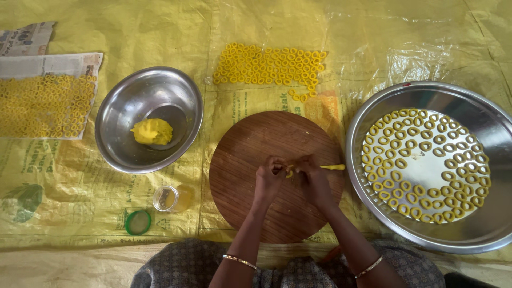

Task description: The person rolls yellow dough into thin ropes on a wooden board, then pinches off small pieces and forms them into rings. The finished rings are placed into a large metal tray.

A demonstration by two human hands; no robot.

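Over the middle of the round wooden board (277,176), the left hand (269,180) and right hand (313,180) sit close together, fingers curled in and pinching a thin yellow dough strip (332,167) whose free end trails toward the board's right edge. Just right of the board, a large steel tray (373,106) holds rows of small dough rings (424,162); above the board more rings (269,65) lie on the yellow plastic sheet (373,37), and well to its left a newspaper (48,65) carries another batch. A steel bowl (184,98) at the board's upper left holds a dough lump (152,131), with a small glass jar (166,198) and green lid (138,222) below it. The strip looks soft, so a hard tug could snap it, or a loose join could leave a ring that opens. The fingertips and the pinched end are hidden under the knuckles, and the jar's contents are unclear.
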